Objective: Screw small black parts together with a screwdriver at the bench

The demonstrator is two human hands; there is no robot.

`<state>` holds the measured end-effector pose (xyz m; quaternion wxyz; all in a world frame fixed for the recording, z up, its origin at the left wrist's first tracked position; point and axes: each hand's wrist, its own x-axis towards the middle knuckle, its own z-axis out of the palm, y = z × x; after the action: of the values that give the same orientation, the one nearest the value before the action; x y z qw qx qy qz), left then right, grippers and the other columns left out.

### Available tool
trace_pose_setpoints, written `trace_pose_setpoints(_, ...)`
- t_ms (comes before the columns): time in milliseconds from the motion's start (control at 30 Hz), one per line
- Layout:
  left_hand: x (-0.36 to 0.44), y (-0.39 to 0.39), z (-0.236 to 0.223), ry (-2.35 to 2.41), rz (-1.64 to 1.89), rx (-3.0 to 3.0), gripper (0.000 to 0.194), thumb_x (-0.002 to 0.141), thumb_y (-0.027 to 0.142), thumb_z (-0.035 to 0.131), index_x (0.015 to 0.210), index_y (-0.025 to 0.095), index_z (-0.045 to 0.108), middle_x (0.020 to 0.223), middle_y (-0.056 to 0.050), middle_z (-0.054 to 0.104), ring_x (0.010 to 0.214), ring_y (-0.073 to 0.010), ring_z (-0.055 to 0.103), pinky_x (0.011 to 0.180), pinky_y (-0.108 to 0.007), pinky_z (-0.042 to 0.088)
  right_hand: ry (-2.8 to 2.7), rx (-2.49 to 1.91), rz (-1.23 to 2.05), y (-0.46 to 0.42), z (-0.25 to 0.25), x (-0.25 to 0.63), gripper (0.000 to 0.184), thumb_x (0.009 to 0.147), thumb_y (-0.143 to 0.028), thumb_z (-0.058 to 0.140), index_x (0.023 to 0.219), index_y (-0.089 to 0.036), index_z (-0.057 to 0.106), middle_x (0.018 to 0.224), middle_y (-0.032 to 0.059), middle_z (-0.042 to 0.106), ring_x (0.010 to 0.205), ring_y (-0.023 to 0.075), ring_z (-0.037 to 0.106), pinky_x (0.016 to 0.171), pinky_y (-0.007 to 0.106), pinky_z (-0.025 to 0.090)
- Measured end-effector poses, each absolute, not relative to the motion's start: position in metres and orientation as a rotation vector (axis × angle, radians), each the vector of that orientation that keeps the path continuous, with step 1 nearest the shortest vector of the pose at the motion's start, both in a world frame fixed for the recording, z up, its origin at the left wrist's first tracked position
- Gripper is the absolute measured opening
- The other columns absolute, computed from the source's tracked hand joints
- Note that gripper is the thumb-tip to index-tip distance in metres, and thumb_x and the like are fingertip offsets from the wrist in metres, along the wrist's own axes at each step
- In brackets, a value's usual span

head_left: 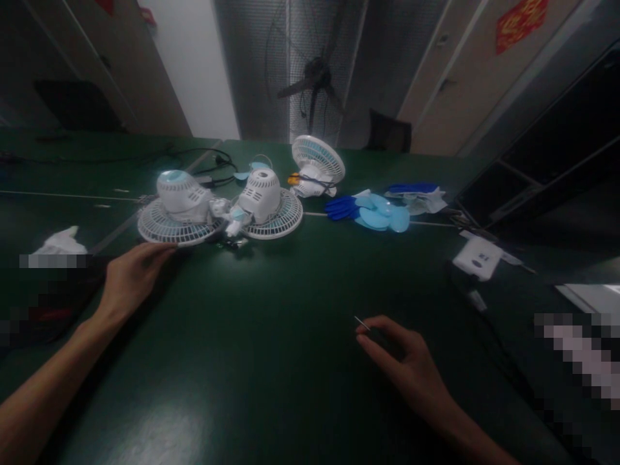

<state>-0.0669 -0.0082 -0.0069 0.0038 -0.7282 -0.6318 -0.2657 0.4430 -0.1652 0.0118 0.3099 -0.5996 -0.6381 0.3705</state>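
Fingers (387, 326) of my right hand (411, 361) pinch a thin stick (360, 321) that pokes out. My left hand (130, 272) is at a white fan (181, 203); I can't tell its grip.

Left hand (132, 276) at rim of leftmost fan (180, 205); right hand (409, 361) pinching thin rod (361, 322).

Dark standing fan (317, 72), black chair (389, 133).

My left hand (130, 274), at the near rim of the leftmost white fan (181, 197), is bare, and so is the forearm (62, 374) behind it — long, slim, narrowing toward the wrist (109, 316). My right hand (411, 365), nearer me and rightward of that fan, is bare too — slender thumb (380, 355), slender forefinger (393, 327).
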Motion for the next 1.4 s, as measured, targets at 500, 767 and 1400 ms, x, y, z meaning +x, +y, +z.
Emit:
trace_pose_setpoints(500, -0.057, -0.017, 0.008, -2.467, -0.778, -2.249, 0.057, 0.094, 0.060, 0.060, 0.137, 0.022, 0.065, 0.118, -0.001, 0.075, 0.102, -0.0248, 0.070, 0.089, -0.032, 0.055, -1.706, -1.602, 1.001, -0.164, 0.005, 0.446, 0.023, 0.098, -0.047, 0.062, 0.102, -0.028, 0.073, 0.097, 0.0032, 0.076, 0.090, 0.0257, 0.072, 0.078, 0.037, 0.054)
trace_pose_setpoints(767, -0.055, -0.017, 0.011, -2.509, -0.782, -2.255, 0.059, 0.093, 0.060, 0.061, 0.136, 0.021, 0.066, 0.125, -0.002, 0.074, 0.108, -0.0262, 0.070, 0.092, -0.033, 0.054, -1.683, -1.575, 1.029, -0.164, 0.007, 0.444, 0.024, 0.098, -0.048, 0.061, 0.101, -0.027, 0.073, 0.098, 0.0040, 0.076, 0.093, 0.0266, 0.072, 0.077, 0.037, 0.056)
trace_pose_setpoints(1400, -0.055, -0.007, 0.014, -2.628, -0.744, -2.312, 0.064, 0.087, 0.068, 0.062, 0.126, 0.018, 0.070, 0.119, -0.007, 0.076, 0.100, -0.0287, 0.070, 0.084, -0.033, 0.053, -1.726, -1.562, 0.993, -0.164, 0.009, 0.443, 0.020, 0.098, -0.043, 0.062, 0.102, -0.027, 0.073, 0.099, 0.0029, 0.077, 0.091, 0.0243, 0.074, 0.079, 0.035, 0.058)
